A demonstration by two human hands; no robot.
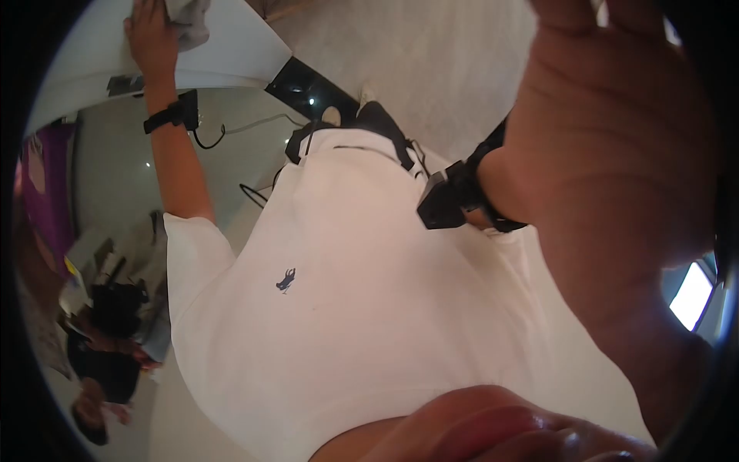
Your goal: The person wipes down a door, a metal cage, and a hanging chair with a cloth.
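Observation:
At the upper left, my left hand (152,38) rests on a white surface (239,38), with its fingers around the edge of a bunched grey cloth (191,21). Part of the cloth and some fingertips are cut off by the frame's top edge. My right hand (616,162) is raised very close to the camera and fills the right side. Its palm shows and light comes between the fingers, which run out of view at the top. Nothing is visible in it. Both wrists wear black straps, each with a small black box (443,202).
Black cables (206,142) hang near my waist and left wrist. Below the white surface is a glossy dark panel (289,85). At the lower left a person in black (104,362) appears upside down near cluttered items. A bright screen or window (691,296) shows at the right.

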